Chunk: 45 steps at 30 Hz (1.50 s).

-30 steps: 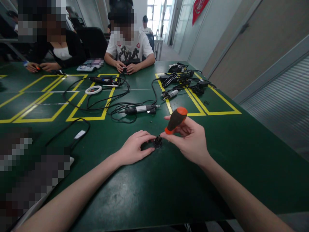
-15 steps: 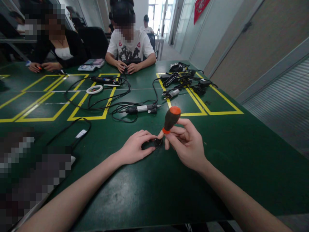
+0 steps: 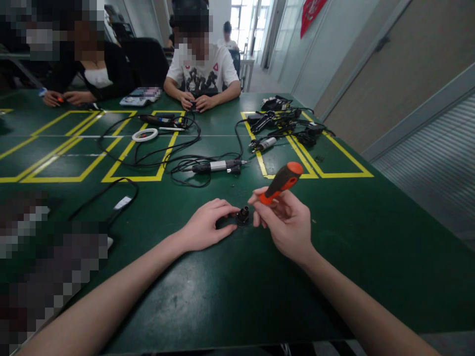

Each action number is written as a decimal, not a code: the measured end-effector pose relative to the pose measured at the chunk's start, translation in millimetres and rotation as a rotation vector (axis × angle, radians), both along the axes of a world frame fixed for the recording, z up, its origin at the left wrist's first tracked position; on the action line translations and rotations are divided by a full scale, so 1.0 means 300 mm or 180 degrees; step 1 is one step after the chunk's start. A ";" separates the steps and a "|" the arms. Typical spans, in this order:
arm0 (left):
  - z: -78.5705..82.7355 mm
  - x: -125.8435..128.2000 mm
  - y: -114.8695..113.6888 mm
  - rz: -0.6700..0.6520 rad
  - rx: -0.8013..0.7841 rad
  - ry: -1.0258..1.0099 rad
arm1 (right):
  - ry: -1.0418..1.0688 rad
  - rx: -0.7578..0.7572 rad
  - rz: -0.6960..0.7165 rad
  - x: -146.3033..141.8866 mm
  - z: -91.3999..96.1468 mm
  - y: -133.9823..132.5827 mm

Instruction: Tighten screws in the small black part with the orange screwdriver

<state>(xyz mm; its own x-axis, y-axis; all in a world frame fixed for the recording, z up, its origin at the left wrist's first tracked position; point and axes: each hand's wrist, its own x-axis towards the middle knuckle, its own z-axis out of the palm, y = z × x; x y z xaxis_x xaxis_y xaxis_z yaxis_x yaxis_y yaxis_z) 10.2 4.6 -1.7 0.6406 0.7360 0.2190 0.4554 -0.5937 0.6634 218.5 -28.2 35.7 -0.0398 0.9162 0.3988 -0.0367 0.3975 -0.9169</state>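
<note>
A green table (image 3: pixel 222 296) marked with yellow tape lines carries tangled cables and a corded rotary tool (image 3: pixel 217 166). The right hand (image 3: pixel 285 225) has its fingers closed around an orange-and-black screwdriver (image 3: pixel 282 182), tilted. The left hand (image 3: pixel 204 228) lies on the table, fingertips pinching a small black part (image 3: pixel 242 216) just beside the right hand

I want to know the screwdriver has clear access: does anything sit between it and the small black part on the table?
Nothing visible does. The right hand holds the screwdriver just beside the small black part; the left hand steadies that part from the other side.
</note>
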 end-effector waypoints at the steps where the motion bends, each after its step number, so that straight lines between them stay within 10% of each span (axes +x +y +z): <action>1: 0.000 0.000 0.000 0.0006 -0.0013 0.0003 | -0.0092 0.0024 -0.0059 0.002 0.001 0.000; 45: -0.001 -0.010 0.009 -0.0093 0.0164 0.0010 | 0.0023 0.0470 0.0432 -0.012 -0.045 0.008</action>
<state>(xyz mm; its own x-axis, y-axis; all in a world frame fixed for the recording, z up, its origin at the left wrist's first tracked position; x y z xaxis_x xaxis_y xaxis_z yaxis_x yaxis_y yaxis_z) 7.2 7.3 -1.9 0.6622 0.7049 0.2541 0.4395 -0.6401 0.6302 214.8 -25.9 22.3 -0.1556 0.8340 0.5293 -0.1056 0.5187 -0.8484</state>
